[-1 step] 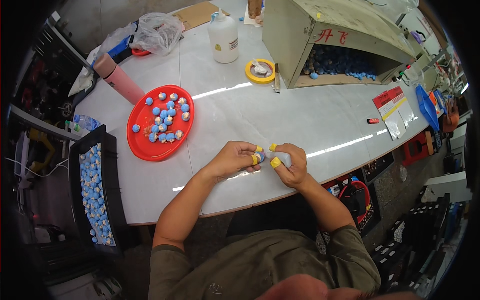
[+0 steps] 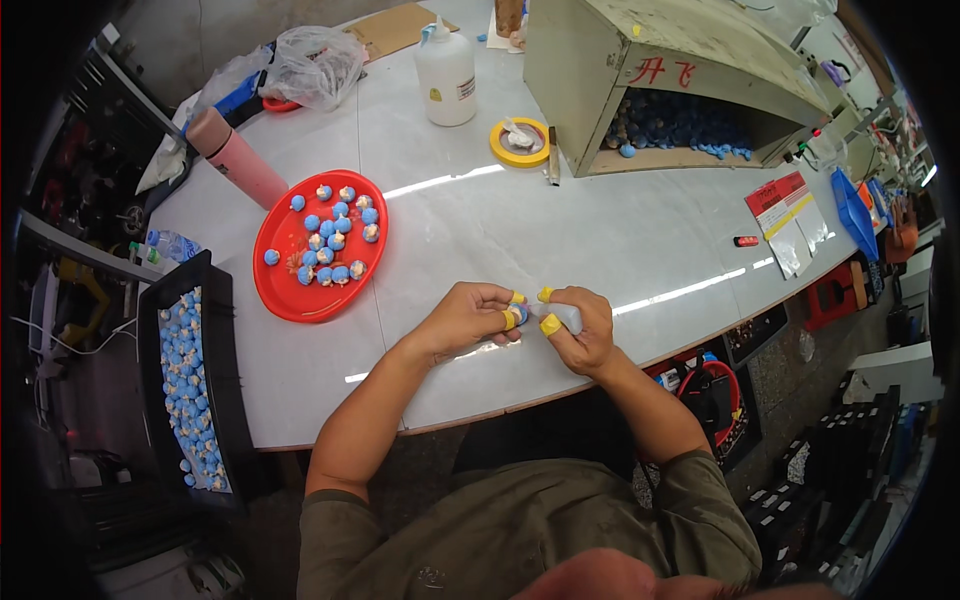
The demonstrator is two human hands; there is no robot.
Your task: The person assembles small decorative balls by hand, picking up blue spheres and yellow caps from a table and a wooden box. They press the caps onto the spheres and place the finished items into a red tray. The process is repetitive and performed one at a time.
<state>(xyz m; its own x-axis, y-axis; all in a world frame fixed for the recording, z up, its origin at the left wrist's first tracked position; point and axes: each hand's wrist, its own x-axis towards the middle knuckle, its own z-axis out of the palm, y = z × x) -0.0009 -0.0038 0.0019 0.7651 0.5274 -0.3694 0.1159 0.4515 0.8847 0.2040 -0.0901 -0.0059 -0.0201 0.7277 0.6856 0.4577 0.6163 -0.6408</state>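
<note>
My left hand [image 2: 463,318] pinches a small blue ball [image 2: 519,315] between thumb and forefinger, above the table's near side. Facing it, my right hand [image 2: 588,332] is closed around a small translucent squeeze bottle [image 2: 568,319], whose tip points at the ball. Whether the tip touches it, I cannot tell. Yellow tape wraps the thumb and forefinger tips of both hands. To the left, a round red plate [image 2: 290,293] carries several blue balls [image 2: 340,224] with cream-coloured pieces on them.
A black tray [image 2: 232,400] of similar balls stands at the left table edge. Behind the plate is a pink bottle [image 2: 245,170]. Farther back are a white bottle [image 2: 446,85], yellow tape roll [image 2: 507,158] and open-fronted box [image 2: 570,90] holding blue pieces. Packets [image 2: 790,225] lie right.
</note>
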